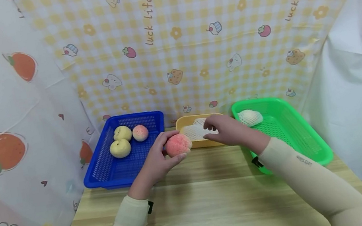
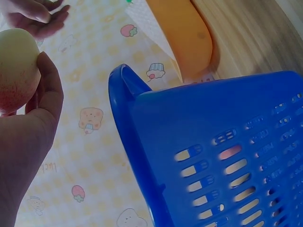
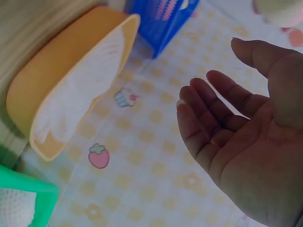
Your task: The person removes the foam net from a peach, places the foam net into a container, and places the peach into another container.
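Note:
My left hand point(image 1: 160, 157) grips a pink peach point(image 1: 178, 145) between thumb and fingers, held up in front of the yellow-orange bin. In the left wrist view the peach point(image 2: 18, 68) shows a pale side and a red-flecked lower part. My right hand point(image 1: 225, 129) hovers over the right part of the bin point(image 1: 204, 144), fingers loosely bent around nothing. The right wrist view shows its bare palm and relaxed fingers point(image 3: 201, 113). White foam net sleeves point(image 1: 193, 132) lie inside the bin, partly hidden by the right hand.
On the left stands a blue basket point(image 1: 106, 181) with two pale yellow peaches point(image 1: 120, 148) and a pink-and-cream one point(image 1: 140, 133). A green basket point(image 1: 310, 134) at the right contains a net-wrapped fruit point(image 1: 250, 117). Patterned cloth point(image 1: 191, 46) hangs behind the wooden table point(image 1: 211, 204).

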The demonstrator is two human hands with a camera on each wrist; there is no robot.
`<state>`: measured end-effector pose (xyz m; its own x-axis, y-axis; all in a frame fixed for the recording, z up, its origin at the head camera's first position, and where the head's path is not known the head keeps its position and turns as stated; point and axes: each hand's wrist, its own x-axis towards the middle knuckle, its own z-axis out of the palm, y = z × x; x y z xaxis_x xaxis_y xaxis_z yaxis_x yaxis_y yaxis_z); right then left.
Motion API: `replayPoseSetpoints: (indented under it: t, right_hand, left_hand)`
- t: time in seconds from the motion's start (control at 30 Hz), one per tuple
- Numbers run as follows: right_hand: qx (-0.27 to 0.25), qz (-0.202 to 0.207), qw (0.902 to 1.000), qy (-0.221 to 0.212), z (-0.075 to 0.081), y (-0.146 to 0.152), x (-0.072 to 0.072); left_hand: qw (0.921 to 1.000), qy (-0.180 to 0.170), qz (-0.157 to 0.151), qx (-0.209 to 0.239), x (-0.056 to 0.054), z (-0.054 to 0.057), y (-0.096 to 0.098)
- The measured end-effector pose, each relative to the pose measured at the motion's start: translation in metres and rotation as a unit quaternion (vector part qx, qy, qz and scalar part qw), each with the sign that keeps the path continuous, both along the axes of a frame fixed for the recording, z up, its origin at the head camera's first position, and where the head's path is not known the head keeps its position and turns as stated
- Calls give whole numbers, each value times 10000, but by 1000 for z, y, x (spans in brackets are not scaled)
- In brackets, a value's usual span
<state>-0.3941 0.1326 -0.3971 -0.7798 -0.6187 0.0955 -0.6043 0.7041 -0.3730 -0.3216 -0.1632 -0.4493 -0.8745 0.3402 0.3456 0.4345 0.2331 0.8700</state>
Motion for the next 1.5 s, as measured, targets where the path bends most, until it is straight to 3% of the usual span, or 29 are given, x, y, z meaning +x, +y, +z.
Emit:
replayPoseSetpoints:
  t: [0.2,0.4,0.93,1.17,1.5]
  right_hand:
    - [-737,-173,9971,-99,-12,19,31]
    - [-1243,-159,9920,168,-23,31,45]
    - [-1626,-187,9861,283,-39,42,54]
    - [-1711,-150,9851,95,-41,39,55]
    - [-1755,-209,9842,-118,-49,38,54]
  left_hand:
    - [10000,12,-69,34,2,0,2]
    - [10000,-2,-55,13,1,-2,3]
    - [9999,45,-95,41,2,-4,5]
    - [9999,2,-103,-61,1,-4,5]
    - [9925,-421,-308,-1108,1,6,-6]
